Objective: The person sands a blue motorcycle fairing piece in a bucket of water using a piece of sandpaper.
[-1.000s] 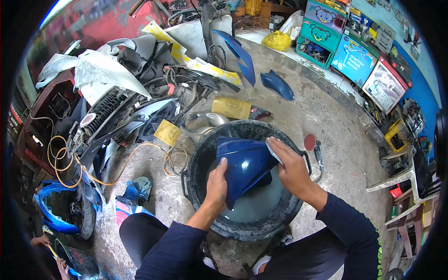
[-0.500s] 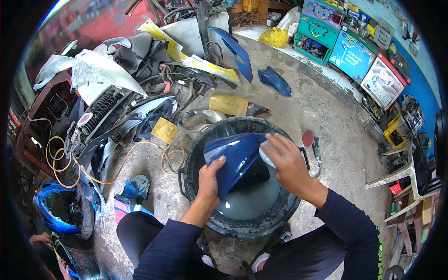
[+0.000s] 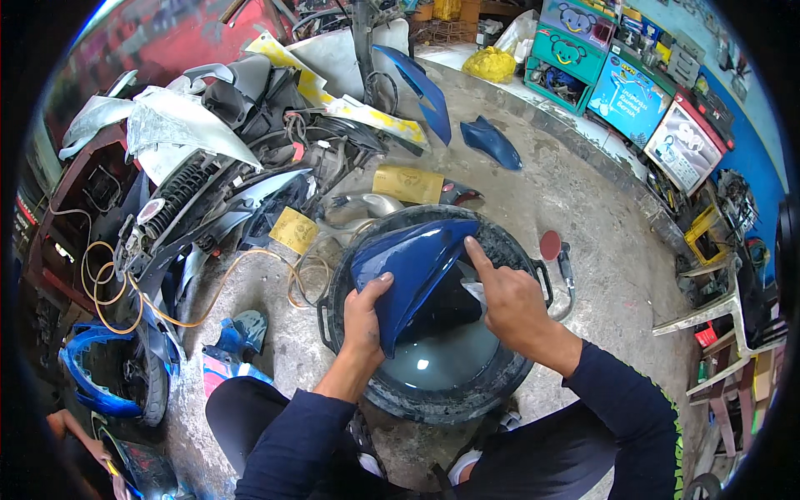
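A glossy dark-blue motorcycle body panel (image 3: 417,267) is tilted above a round black tub (image 3: 450,408) with cloudy grey water (image 3: 442,358) in it. My left hand (image 3: 364,321) grips the panel's left edge, thumb on top and the other fingers hidden beneath. With its index finger stretched out, my right hand (image 3: 517,300) points at the panel's right tip, touching or nearly touching it. The right hand's other fingers are curled round a pale grey, thin pad or sheet (image 3: 475,291), mostly covered by the hand; I cannot make out its exact kind.
Motorcycle parts and panels (image 3: 187,125) are heaped at the left. Yellow sandpaper sheets (image 3: 294,231) and blue panels (image 3: 492,143) lie beyond the tub. A sander with a red disc (image 3: 551,246) lies right of it. Another person's hand (image 3: 98,452) shows at lower left.
My right hand has gone from pressing the pale pad flat on the panel to pointing with the index finger, the pad now tucked lower. The panel has tilted and shifted slightly left.
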`<state>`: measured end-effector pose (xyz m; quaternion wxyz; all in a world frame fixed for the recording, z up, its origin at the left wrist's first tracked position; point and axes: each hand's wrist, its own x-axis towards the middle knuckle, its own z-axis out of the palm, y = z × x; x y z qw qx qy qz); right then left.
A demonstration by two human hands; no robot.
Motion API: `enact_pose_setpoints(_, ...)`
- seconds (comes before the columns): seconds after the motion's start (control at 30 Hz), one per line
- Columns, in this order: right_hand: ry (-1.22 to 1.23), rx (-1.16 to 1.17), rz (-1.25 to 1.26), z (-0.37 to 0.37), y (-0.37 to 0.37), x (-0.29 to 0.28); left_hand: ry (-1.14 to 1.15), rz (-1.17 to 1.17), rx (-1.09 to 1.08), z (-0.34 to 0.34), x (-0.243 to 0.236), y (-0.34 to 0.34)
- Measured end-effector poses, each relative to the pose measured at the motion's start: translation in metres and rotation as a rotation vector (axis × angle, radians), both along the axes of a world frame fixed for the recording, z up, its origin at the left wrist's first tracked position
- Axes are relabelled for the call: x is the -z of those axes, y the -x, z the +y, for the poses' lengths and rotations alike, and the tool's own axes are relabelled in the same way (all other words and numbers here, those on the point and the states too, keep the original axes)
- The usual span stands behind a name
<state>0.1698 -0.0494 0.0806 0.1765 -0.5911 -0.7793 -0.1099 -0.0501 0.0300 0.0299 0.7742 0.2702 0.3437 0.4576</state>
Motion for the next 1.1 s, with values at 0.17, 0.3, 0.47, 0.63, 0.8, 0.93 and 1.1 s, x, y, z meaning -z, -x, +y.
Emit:
enact_pose_setpoints(0.17, 0.063, -0.043, -0.018, 0.000, 0.002, -0.002, -0.072, 0.059, -0.045, -0.004, -0.008, 0.000)
enact_pose_setpoints(0.3, 0.056, -0.072, 0.048, -0.003, 0.005, -0.002, -0.102, 0.074, -0.063, -0.004, -0.012, 0.001)
enact_pose_setpoints(0.47, 0.023, -0.135, 0.028, -0.004, 0.007, 0.001, -0.122, 0.079, -0.069, -0.005, -0.015, 0.000)
enact_pose_setpoints(0.63, 0.051, -0.206, 0.050, -0.009, 0.017, 0.005, -0.137, 0.056, -0.047, -0.006, -0.017, 0.001)
enact_pose_setpoints(0.8, 0.115, -0.292, 0.031, -0.012, 0.026, 0.008, -0.151, 0.078, -0.069, -0.004, -0.014, 0.000)
enact_pose_setpoints(0.93, 0.117, -0.334, 0.151, -0.013, 0.028, 0.017, -0.141, 0.073, -0.093, -0.003, -0.008, 0.000)
enact_pose_setpoints(1.1, 0.727, 0.112, 0.525, 0.001, 0.013, 0.089, -0.138, 0.076, -0.114, 0.000, 0.005, -0.001)
